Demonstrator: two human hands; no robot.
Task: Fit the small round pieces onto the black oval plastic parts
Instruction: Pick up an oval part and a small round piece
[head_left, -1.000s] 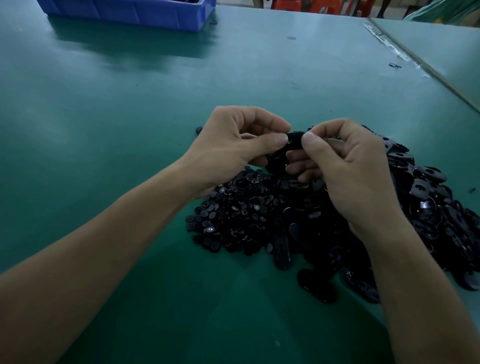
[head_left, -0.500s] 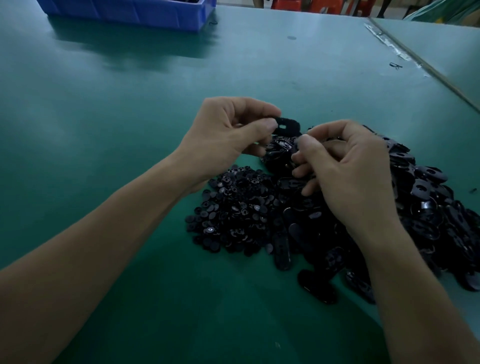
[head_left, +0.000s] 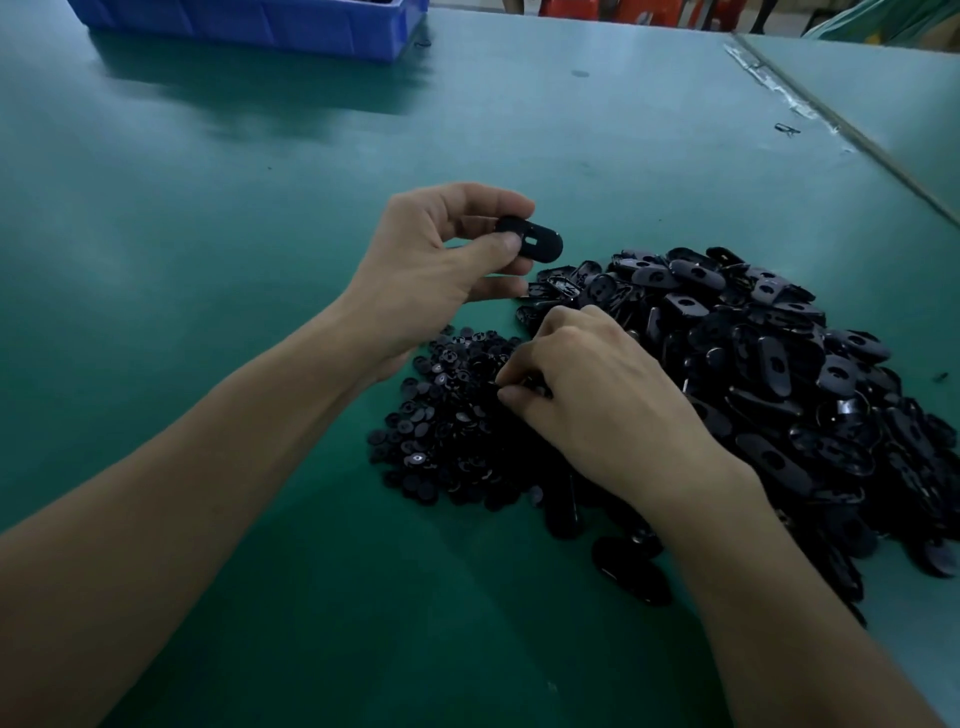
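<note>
Black is nearly everything in play: a large heap of black oval plastic parts (head_left: 779, 364) lies on the green tabletop (head_left: 208, 260), and a smaller pile of small round black pieces (head_left: 447, 415) lies touching the heap's left edge. The left hand (head_left: 441, 270) is raised just left of the heap's far end, wrist bent back and palm turned toward the heap. Its thumb and forefinger are clamped on one end of a single black oval plastic part (head_left: 537, 241), which sticks out flat toward the heap with its slotted hole showing. The other fingers (head_left: 498, 288) curl loosely beneath it. The right hand (head_left: 597, 395) reaches in low, back of the hand up, across the seam where the heap meets the round pieces. Its fingertips are drawn together and dipped into the round pieces; whether they pinch one cannot be told, as the spot is dark. Both forearms are bare. Well beyond the heap, at the far left edge of the tabletop, stands a blue plastic bin (head_left: 260, 21).
</note>
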